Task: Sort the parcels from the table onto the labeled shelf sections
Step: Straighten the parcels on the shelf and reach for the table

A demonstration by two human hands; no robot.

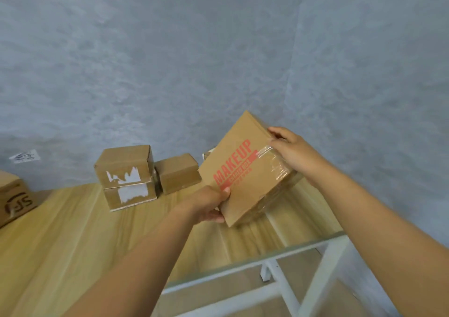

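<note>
Two bare hands on one cardboard parcel, printed "MAKEUP" in red, held tilted above the right end of the wooden shelf top, near the 3 o'clock part of the view. Left hand clamped on the parcel's near lower corner at about 7 o'clock of the box: thumb laid flat over the printed face beside the red lettering, remaining fingers curled underneath, mostly hidden by the cardboard. Right hand gripping the far upper edge at about 2 o'clock of the box, fingers bent over the corner and pressing on a strip of clear tape wrapped around that side. Neither hand spread; both closed firmly against the cardboard. Contact between the parcel's underside and the shelf impossible to tell.

At 9 o'clock from the parcel, just beside it, a small plain box against the grey wall. Further toward 9 o'clock, two stacked boxes with torn white label remains, touching the plain box. At the far left edge, a box with a black logo. On the wall above it, a small paper label with handwriting, too blurred to read. At 5 o'clock, the white metal frame of the shelf unit.
</note>
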